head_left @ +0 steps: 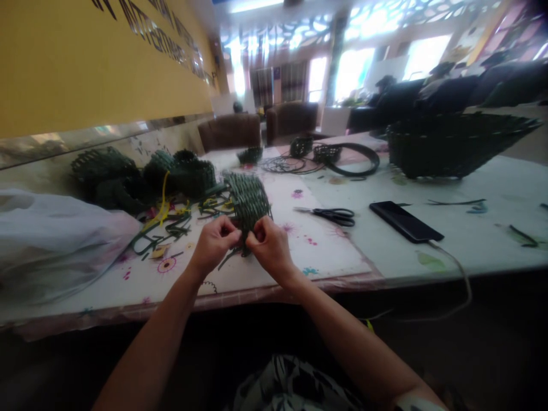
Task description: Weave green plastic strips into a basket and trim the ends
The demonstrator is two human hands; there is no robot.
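— While both forearms reached in from the near side, my left hand (216,244) and right hand (274,245) came together at the near end of a green woven piece (248,197).

— State of the grip?

— Both pinched. Thumb and fingers of each hand were closed on the near end, left hand at its left side, right hand at its right. I could not tell which strand lay under which fingertip; my own fingers hid it.

— Position of the piece?

— Over the patterned table cover (317,251), not far from the near edge, its curved weave running away from me. Contact of its underside with the cover was unclear.

— What lay to the left?

— Loose green strips (175,227) and a yellow strip (164,197). Farther left, a whitish plastic bag (55,240); beyond these, dark green woven work (103,168) was heaped by the wall.

— And to the right?

— Scissors (338,216) near the piece, blades pointing left towards it, black handles to the right. Farther right lay a phone (405,221), a pale cable (464,274) running from its near end over the table edge. A large dark green basket (454,145) stood far right.

— Far side?

— Small woven baskets (301,146) and a dark hoop (373,162), the hoop just right of the baskets. Brown chairs (231,131) stood behind; the background was blurred.
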